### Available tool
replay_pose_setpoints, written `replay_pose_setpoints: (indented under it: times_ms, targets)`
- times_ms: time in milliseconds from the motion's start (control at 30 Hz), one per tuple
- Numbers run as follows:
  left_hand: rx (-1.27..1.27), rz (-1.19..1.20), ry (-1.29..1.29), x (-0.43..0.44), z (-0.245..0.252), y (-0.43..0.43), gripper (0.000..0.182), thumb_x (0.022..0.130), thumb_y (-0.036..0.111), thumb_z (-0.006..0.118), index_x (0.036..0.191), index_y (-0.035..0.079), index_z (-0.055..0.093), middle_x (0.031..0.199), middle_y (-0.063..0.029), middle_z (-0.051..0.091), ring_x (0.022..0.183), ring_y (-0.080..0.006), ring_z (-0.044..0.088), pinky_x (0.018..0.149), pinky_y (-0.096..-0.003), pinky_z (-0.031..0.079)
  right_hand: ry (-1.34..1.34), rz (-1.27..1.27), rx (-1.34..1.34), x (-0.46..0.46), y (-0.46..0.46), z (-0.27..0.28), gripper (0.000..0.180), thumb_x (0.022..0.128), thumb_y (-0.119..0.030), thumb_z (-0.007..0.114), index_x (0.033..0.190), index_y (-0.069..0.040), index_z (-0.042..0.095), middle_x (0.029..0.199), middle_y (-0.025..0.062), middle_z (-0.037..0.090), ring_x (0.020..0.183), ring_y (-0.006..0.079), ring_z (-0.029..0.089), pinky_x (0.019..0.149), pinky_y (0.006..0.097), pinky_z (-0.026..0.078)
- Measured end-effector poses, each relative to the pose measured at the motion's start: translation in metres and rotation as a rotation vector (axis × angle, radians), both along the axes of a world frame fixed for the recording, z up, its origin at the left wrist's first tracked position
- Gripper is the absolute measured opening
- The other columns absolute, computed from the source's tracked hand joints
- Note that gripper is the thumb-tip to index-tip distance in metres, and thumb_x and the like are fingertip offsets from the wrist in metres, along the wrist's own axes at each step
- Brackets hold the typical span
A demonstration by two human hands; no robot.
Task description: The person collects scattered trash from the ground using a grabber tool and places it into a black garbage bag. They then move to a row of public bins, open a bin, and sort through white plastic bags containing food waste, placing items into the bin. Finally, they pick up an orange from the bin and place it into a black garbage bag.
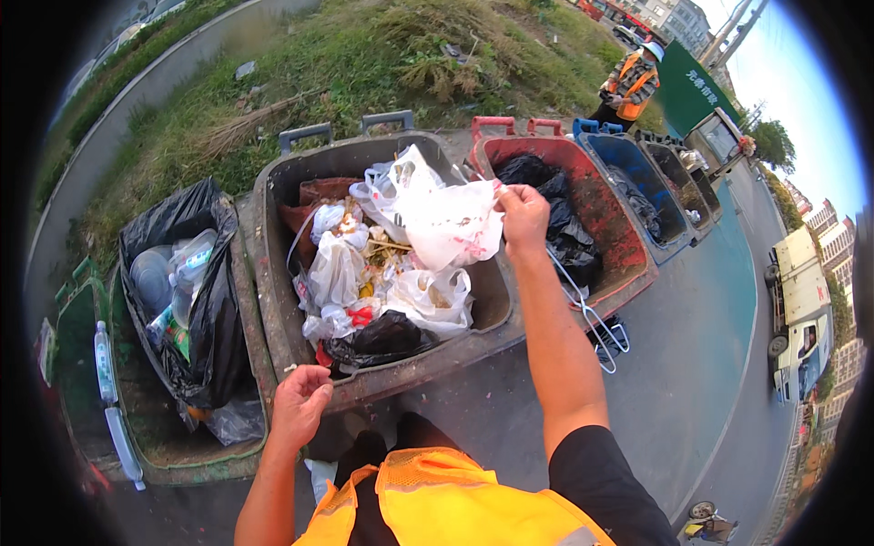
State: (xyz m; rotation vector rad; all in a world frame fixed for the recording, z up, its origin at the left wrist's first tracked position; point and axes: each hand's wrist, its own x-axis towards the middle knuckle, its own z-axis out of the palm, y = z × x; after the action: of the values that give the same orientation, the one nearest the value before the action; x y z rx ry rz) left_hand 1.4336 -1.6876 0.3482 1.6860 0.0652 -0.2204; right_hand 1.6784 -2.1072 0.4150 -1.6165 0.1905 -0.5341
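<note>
My right hand (524, 213) pinches the edge of a white plastic bag with red marks (454, 222), which spreads over an open dark wheeled bin (423, 382). Rubbish fills much of that bin: knotted white plastic bags (336, 273), food scraps (382, 254) and a black plastic bag (384, 338) near its front wall. My left hand (302, 403) is at the bin's front left rim, fingers curled with thumb near forefinger; whether it holds anything small cannot be told. A white wire hanger (593, 315) hangs at the rim between this bin and the red one.
Left, a green bin (194, 471) bears a black bag with plastic bottles and containers (198, 266). Right stand a red bin (608, 239), a blue bin (659, 198) and others. A person in an orange vest (631, 85) stands behind them. A truck (802, 307) is on the road.
</note>
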Motion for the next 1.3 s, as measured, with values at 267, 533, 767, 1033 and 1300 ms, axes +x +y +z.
replay_pose_setpoints:
  times_ms: [267,533,767,1033,1300]
  targets:
    - [0.010,0.100,0.034,-0.027,-0.001,-0.042,0.017,0.097,0.002,0.070,0.114,0.000,0.069,0.096,-0.0005,0.072,0.084,-0.0076,0.066,0.079,-0.0267,0.055,0.041,0.029,0.185,-0.011,-0.042,-0.001,0.009,0.096,-0.006,0.073,0.091,0.001,0.071,0.083,0.0046,0.071,0.071,0.0114,0.063,0.069,0.0260,0.050]
    - [0.045,0.070,0.060,-0.037,-0.006,-0.110,0.017,0.098,-0.001,0.069,0.114,0.001,0.068,0.098,-0.0014,0.072,0.086,-0.0079,0.066,0.078,-0.0253,0.055,0.102,0.135,0.166,-0.009,-0.062,-0.022,0.010,0.096,-0.010,0.072,0.090,-0.002,0.070,0.076,0.0022,0.068,0.061,0.0065,0.055,0.055,0.0232,0.039]
    - [0.004,0.184,0.078,-0.046,-0.010,-0.121,0.016,0.097,0.001,0.071,0.113,0.001,0.069,0.097,0.0001,0.071,0.084,-0.0072,0.065,0.077,-0.0250,0.055,0.111,0.221,0.143,-0.001,-0.062,-0.038,0.009,0.097,-0.010,0.072,0.091,-0.003,0.070,0.076,0.0019,0.068,0.060,0.0059,0.053,0.055,0.0228,0.039]
    - [-0.019,0.250,0.148,-0.062,-0.022,-0.116,0.017,0.097,0.002,0.072,0.113,0.001,0.070,0.097,-0.0002,0.071,0.083,-0.0074,0.065,0.076,-0.0245,0.055,0.180,0.280,0.076,0.005,-0.045,-0.060,0.010,0.097,-0.012,0.074,0.091,-0.005,0.071,0.078,0.0009,0.070,0.065,0.0066,0.059,0.058,0.0229,0.041]
    - [0.037,0.263,0.141,-0.062,-0.026,-0.105,0.016,0.097,0.004,0.073,0.113,0.001,0.070,0.096,0.0013,0.071,0.083,-0.0061,0.064,0.076,-0.0238,0.054,0.239,0.259,0.036,0.017,-0.034,-0.084,0.010,0.097,-0.015,0.075,0.093,-0.006,0.071,0.081,0.0007,0.072,0.069,0.0079,0.064,0.060,0.0230,0.044]
